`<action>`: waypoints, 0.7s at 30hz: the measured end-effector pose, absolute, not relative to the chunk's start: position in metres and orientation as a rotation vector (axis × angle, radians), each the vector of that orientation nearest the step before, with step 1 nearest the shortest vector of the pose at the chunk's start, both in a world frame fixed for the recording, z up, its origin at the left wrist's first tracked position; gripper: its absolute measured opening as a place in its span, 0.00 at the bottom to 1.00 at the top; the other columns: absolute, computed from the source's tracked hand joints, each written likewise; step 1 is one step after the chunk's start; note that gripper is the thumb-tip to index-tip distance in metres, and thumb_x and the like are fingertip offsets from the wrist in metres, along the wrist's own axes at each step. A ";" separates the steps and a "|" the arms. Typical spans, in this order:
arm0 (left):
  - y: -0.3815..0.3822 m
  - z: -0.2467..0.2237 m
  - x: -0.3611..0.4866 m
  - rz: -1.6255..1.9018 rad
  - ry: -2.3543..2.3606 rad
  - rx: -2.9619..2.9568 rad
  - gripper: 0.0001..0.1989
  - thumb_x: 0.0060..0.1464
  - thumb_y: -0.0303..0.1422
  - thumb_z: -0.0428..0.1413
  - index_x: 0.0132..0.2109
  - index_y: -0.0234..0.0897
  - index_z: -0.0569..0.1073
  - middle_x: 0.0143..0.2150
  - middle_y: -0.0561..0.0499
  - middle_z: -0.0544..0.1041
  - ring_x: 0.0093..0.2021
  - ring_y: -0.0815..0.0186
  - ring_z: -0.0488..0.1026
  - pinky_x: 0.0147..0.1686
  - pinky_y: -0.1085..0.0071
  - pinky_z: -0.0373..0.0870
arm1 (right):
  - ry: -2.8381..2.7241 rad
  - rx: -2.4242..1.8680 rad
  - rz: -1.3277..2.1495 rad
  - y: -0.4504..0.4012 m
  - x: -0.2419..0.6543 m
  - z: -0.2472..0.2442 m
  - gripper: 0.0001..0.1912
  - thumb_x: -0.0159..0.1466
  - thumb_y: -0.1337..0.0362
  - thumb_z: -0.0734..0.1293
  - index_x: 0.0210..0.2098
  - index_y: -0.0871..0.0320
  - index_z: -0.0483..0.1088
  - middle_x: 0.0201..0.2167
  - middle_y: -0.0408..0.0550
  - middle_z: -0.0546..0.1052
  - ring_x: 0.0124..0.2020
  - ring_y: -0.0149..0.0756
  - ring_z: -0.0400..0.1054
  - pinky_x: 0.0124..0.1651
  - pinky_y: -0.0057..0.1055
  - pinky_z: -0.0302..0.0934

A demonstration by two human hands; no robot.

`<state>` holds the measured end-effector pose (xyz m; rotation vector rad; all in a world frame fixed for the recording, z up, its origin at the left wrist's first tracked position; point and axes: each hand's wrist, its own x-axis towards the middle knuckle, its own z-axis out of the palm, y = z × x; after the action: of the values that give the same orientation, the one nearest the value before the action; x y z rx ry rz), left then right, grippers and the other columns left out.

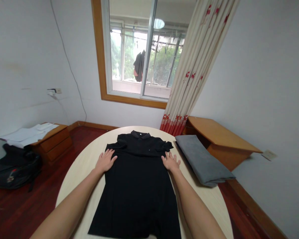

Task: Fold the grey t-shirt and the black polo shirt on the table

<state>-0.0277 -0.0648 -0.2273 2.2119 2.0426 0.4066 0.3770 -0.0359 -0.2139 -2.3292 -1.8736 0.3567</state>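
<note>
A black short-sleeved polo shirt lies spread on a round pale table, its collar toward the window and its hem toward me. Below the left-side sleeve, my left hand rests on the shirt's edge with its fingers apart. My right hand lies at the opposite edge, just under the other sleeve, fingers spread. Neither hand grips the cloth. Small creases run across the chest between the hands.
A folded grey cloth lies at the table's right edge, near a wooden desk. To the left stand a wooden drawer cabinet with papers and a black bag. A curtain hangs behind the table.
</note>
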 end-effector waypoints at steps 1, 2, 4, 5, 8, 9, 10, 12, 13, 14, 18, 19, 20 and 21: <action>-0.063 -0.226 -0.033 0.401 2.019 2.223 0.29 0.67 0.45 0.42 0.67 0.35 0.62 0.71 0.40 0.57 0.72 0.52 0.50 0.67 0.47 0.47 | -1.876 -2.322 0.371 -0.034 0.381 -0.214 0.35 0.70 0.45 0.48 0.72 0.53 0.47 0.74 0.53 0.43 0.73 0.59 0.33 0.66 0.65 0.33; -0.062 -0.225 -0.037 0.404 1.991 2.233 0.28 0.66 0.46 0.43 0.67 0.36 0.63 0.71 0.40 0.57 0.72 0.53 0.50 0.67 0.47 0.46 | -1.881 -2.310 0.378 -0.033 0.383 -0.213 0.35 0.70 0.45 0.48 0.72 0.54 0.47 0.74 0.53 0.42 0.73 0.58 0.32 0.66 0.65 0.33; -0.064 -0.223 -0.046 0.448 1.925 2.249 0.27 0.65 0.45 0.45 0.64 0.39 0.67 0.71 0.42 0.59 0.72 0.53 0.51 0.68 0.48 0.47 | -1.886 -2.272 0.378 -0.039 0.387 -0.212 0.35 0.70 0.46 0.48 0.71 0.55 0.48 0.74 0.53 0.43 0.73 0.56 0.32 0.67 0.63 0.32; -0.068 -0.223 -0.050 0.489 1.891 2.249 0.25 0.65 0.45 0.45 0.62 0.40 0.69 0.70 0.43 0.61 0.71 0.54 0.52 0.67 0.49 0.48 | -1.883 -2.248 0.382 -0.044 0.388 -0.212 0.35 0.70 0.46 0.49 0.71 0.56 0.49 0.74 0.53 0.43 0.73 0.55 0.32 0.68 0.62 0.31; -0.087 -0.223 -0.056 0.647 1.773 2.234 0.24 0.64 0.47 0.44 0.55 0.40 0.76 0.67 0.44 0.67 0.69 0.53 0.57 0.67 0.49 0.51 | -1.870 -2.132 0.451 -0.073 0.391 -0.212 0.34 0.70 0.46 0.50 0.69 0.57 0.55 0.73 0.54 0.48 0.74 0.50 0.34 0.69 0.58 0.29; -0.097 -0.223 -0.056 0.693 1.733 2.224 0.25 0.64 0.49 0.44 0.53 0.40 0.77 0.66 0.44 0.68 0.69 0.53 0.58 0.66 0.48 0.52 | -1.873 -2.080 0.484 -0.086 0.392 -0.213 0.33 0.70 0.46 0.51 0.68 0.57 0.58 0.73 0.54 0.49 0.74 0.49 0.35 0.69 0.57 0.29; -0.107 -0.223 -0.055 0.733 1.696 2.212 0.25 0.63 0.50 0.45 0.52 0.41 0.78 0.65 0.44 0.69 0.68 0.52 0.59 0.66 0.48 0.53 | -1.882 -2.021 0.517 -0.100 0.393 -0.214 0.32 0.69 0.46 0.53 0.66 0.56 0.61 0.72 0.54 0.51 0.74 0.48 0.36 0.70 0.56 0.29; -0.129 -0.223 -0.052 0.796 1.625 2.182 0.26 0.61 0.53 0.47 0.50 0.41 0.79 0.64 0.43 0.71 0.67 0.51 0.61 0.66 0.48 0.54 | -1.902 -1.903 0.575 -0.131 0.394 -0.216 0.29 0.67 0.48 0.58 0.63 0.55 0.66 0.71 0.54 0.54 0.73 0.48 0.37 0.70 0.55 0.28; -0.140 -0.223 -0.050 0.820 1.591 2.169 0.27 0.59 0.55 0.49 0.50 0.40 0.79 0.63 0.42 0.71 0.66 0.51 0.62 0.66 0.49 0.55 | -1.909 -1.848 0.602 -0.147 0.393 -0.217 0.28 0.66 0.49 0.60 0.61 0.55 0.67 0.71 0.54 0.55 0.73 0.48 0.38 0.70 0.55 0.28; -0.152 -0.222 -0.047 0.835 1.558 2.162 0.27 0.58 0.55 0.50 0.49 0.40 0.79 0.63 0.42 0.71 0.66 0.51 0.63 0.65 0.49 0.55 | -1.912 -1.798 0.629 -0.162 0.393 -0.218 0.28 0.65 0.50 0.62 0.60 0.54 0.68 0.70 0.54 0.56 0.73 0.49 0.39 0.70 0.56 0.27; -0.197 -0.216 -0.040 0.719 1.401 2.259 0.23 0.52 0.54 0.59 0.46 0.43 0.79 0.66 0.43 0.67 0.68 0.49 0.59 0.66 0.47 0.52 | -1.929 -1.661 0.696 -0.213 0.388 -0.219 0.28 0.61 0.51 0.66 0.59 0.52 0.70 0.69 0.51 0.59 0.73 0.51 0.41 0.70 0.57 0.27; -0.207 -0.213 -0.038 0.665 1.357 2.299 0.22 0.52 0.53 0.60 0.46 0.44 0.79 0.67 0.44 0.66 0.69 0.49 0.57 0.67 0.45 0.49 | -1.923 -1.639 0.705 -0.223 0.387 -0.218 0.28 0.60 0.51 0.67 0.57 0.52 0.72 0.68 0.51 0.61 0.72 0.52 0.43 0.71 0.57 0.28; -0.216 -0.211 -0.036 0.616 1.320 2.331 0.20 0.52 0.51 0.61 0.47 0.45 0.79 0.67 0.44 0.65 0.70 0.48 0.55 0.67 0.44 0.47 | -1.902 -1.614 0.721 -0.230 0.386 -0.217 0.27 0.59 0.49 0.68 0.55 0.53 0.73 0.67 0.52 0.64 0.71 0.53 0.46 0.70 0.57 0.31; -0.224 -0.209 -0.034 0.576 1.294 2.353 0.18 0.53 0.49 0.61 0.48 0.46 0.78 0.67 0.45 0.65 0.70 0.48 0.54 0.67 0.42 0.45 | -1.860 -1.582 0.748 -0.236 0.386 -0.216 0.27 0.58 0.48 0.68 0.53 0.54 0.74 0.64 0.53 0.67 0.69 0.54 0.51 0.70 0.57 0.36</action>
<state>-0.0342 -0.2240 -0.2092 2.3527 1.2944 0.5763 0.3856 -0.2360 -0.2156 -1.5817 -1.8605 0.7478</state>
